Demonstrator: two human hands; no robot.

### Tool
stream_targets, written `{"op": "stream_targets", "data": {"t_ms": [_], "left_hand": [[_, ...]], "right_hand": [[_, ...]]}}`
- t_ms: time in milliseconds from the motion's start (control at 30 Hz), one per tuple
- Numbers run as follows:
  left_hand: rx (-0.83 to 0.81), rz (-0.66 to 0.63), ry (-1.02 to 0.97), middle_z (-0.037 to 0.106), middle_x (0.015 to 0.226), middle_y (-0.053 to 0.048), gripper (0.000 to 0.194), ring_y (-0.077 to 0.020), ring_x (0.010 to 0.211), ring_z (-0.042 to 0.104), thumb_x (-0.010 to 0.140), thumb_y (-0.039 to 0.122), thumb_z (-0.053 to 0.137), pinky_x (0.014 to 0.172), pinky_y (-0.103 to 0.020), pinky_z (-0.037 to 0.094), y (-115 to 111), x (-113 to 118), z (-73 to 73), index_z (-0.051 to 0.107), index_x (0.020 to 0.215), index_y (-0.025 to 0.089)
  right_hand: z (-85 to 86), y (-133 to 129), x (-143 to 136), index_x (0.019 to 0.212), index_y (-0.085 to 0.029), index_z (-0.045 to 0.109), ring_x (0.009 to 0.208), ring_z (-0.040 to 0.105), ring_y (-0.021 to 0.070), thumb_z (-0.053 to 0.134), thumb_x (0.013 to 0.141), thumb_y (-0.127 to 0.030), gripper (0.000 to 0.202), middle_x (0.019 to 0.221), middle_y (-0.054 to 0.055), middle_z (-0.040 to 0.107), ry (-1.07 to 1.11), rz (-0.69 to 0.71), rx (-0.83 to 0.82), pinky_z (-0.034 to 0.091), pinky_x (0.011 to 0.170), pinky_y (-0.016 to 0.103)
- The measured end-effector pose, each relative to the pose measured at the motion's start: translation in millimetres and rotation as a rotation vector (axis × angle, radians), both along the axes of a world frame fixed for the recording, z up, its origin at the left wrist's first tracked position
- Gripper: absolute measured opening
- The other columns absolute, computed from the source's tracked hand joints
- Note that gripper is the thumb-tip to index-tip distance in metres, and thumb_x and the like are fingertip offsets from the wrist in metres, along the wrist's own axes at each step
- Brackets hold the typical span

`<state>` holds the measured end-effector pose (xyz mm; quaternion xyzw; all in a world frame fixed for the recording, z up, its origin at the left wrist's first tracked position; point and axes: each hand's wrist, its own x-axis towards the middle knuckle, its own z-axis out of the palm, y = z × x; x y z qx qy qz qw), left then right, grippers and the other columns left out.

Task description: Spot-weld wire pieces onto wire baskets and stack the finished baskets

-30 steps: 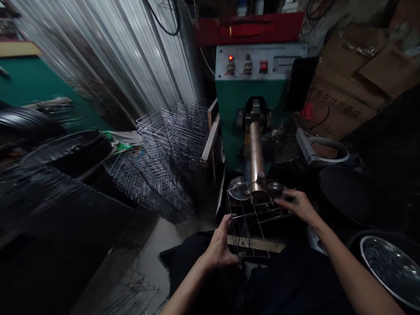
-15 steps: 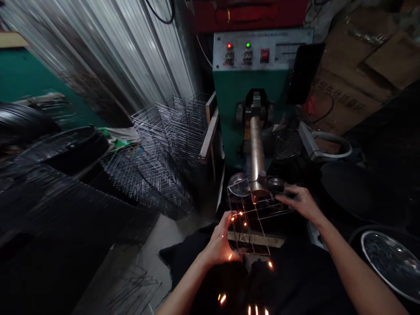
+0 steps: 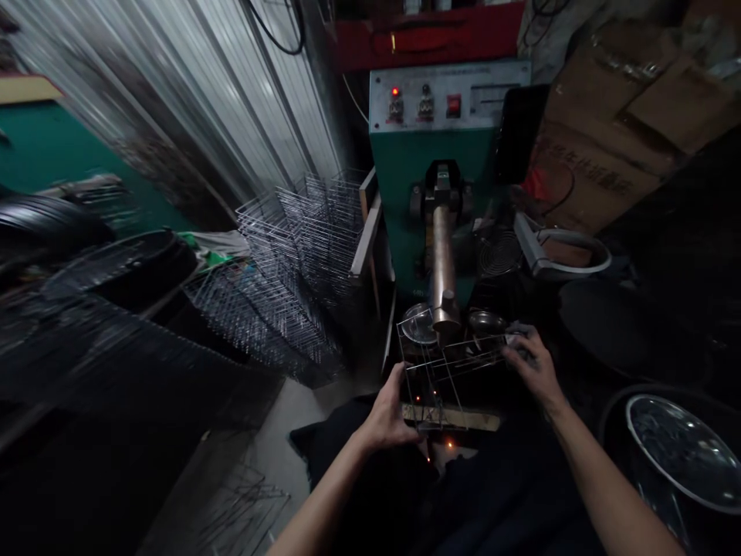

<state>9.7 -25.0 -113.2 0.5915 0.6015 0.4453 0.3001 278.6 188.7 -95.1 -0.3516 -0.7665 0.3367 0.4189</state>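
Observation:
A thin metal wire frame (image 3: 443, 372) lies under the tip of a spot welder's copper-coloured arm (image 3: 443, 270). My left hand (image 3: 383, 417) is closed around the frame's left edge, thumb on top. At the right, my right hand (image 3: 537, 371) pinches the end of the frame's wires; its fingertips are partly hidden and dark. A few orange sparks (image 3: 450, 445) glow below the frame. Close to the arm's tip sit two shiny round metal dishes, a left dish (image 3: 417, 324) and a right dish (image 3: 486, 320).
The green welding machine (image 3: 399, 177) stands ahead, its red lamp lit. Stacked wire racks (image 3: 306, 239) lean at the left beside a wooden bar (image 3: 366, 239). Cardboard boxes (image 3: 614, 147) stand at the right. A round glossy lid (image 3: 683, 448) lies near my right forearm.
Bright sparks have mostly died down, and the machine's green lamp has gone out. My right hand has moved slightly right and down, away from the right dish.

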Motion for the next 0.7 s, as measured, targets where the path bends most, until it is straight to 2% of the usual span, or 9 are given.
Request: {"op": "stream_targets", "data": {"t_ms": [67, 233, 333, 500, 700], "left_hand": [[-0.010, 0.016, -0.005, 0.048, 0.147, -0.016, 0.122, -0.0408, 0.140, 0.049, 0.048, 0.019, 0.090, 0.120, -0.057, 0.040, 0, 0, -5.7, 0.023, 0.151, 0.023], [0.022, 0.028, -0.046, 0.046, 0.147, -0.016, 0.125, -0.0431, 0.139, 0.051, 0.049, 0.023, 0.090, 0.120, -0.062, 0.040, -3, 3, -14.2, 0.019, 0.152, 0.027], [0.043, 0.032, -0.102, 0.047, 0.146, -0.016, 0.126, -0.0424, 0.138, 0.052, 0.051, 0.022, 0.088, 0.120, -0.062, 0.040, -2, 1, -17.7, 0.015, 0.154, 0.028], [0.106, 0.015, -0.152, 0.044, 0.150, -0.012, 0.122, -0.0416, 0.141, 0.049, 0.054, 0.024, 0.089, 0.122, -0.064, 0.037, 4, -7, -22.2, 0.019, 0.154, 0.034], [0.105, 0.053, -0.154, 0.043, 0.150, -0.017, 0.124, -0.0398, 0.142, 0.048, 0.053, 0.026, 0.091, 0.126, -0.061, 0.033, 11, -13, -24.7, 0.019, 0.154, 0.023]], "right_hand": [[6.0, 4, -10, 0.071, -0.023, 0.064, 0.099, 0.059, 0.0287, 0.067, 0.087, -0.071, 0.051, 0.104, 0.008, 0.060, 0.025, 0.017, -0.042, 0.046, 0.086, 0.041], [23.5, 4, -25, 0.067, -0.024, 0.061, 0.083, 0.055, 0.0262, 0.070, 0.085, -0.072, 0.052, 0.081, 0.005, 0.058, -0.040, 0.084, 0.032, 0.042, 0.080, 0.040], [26.8, 3, -28, 0.065, -0.024, 0.059, 0.083, 0.055, 0.0259, 0.071, 0.085, -0.071, 0.053, 0.081, 0.005, 0.059, -0.047, 0.102, 0.034, 0.042, 0.081, 0.040], [25.4, 11, -37, 0.063, -0.024, 0.058, 0.085, 0.055, 0.0261, 0.073, 0.082, -0.072, 0.055, 0.082, 0.005, 0.059, -0.036, 0.113, -0.009, 0.042, 0.080, 0.039], [25.6, 24, -46, 0.063, -0.023, 0.058, 0.090, 0.058, 0.0268, 0.075, 0.080, -0.072, 0.054, 0.090, 0.007, 0.062, -0.003, 0.145, -0.051, 0.046, 0.087, 0.041]]}}
